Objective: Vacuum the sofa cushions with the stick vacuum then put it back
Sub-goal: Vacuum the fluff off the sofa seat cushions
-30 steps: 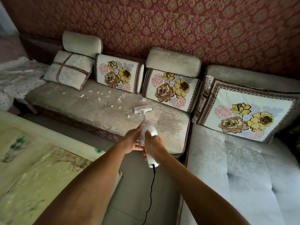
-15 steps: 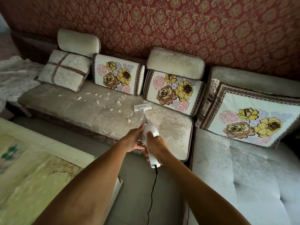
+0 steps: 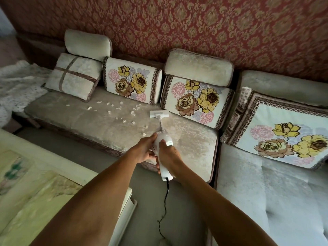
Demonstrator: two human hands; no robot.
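I hold a white stick vacuum (image 3: pixel 164 150) with both hands over the beige sofa seat cushion (image 3: pixel 193 141). My left hand (image 3: pixel 144 150) grips its body from the left side. My right hand (image 3: pixel 168 155) is wrapped around the handle. The flat white nozzle (image 3: pixel 158 114) rests on the cushion close to the floral back cushion (image 3: pixel 197 102). Several white paper scraps (image 3: pixel 120 110) lie scattered on the seat left of the nozzle. A black cord (image 3: pixel 166 201) hangs from the handle's end down to the floor.
A second floral cushion (image 3: pixel 132 80) and a ribbon-crossed pillow (image 3: pixel 74 77) lean at the back left. A big floral cushion (image 3: pixel 284 134) stands on the right sofa section (image 3: pixel 266 201). A low pale green table (image 3: pixel 44 201) sits at lower left, grey floor between.
The nozzle has slid a little farther back along the seat toward the floral cushions. Both hands keep the same hold. My view has shifted slightly.
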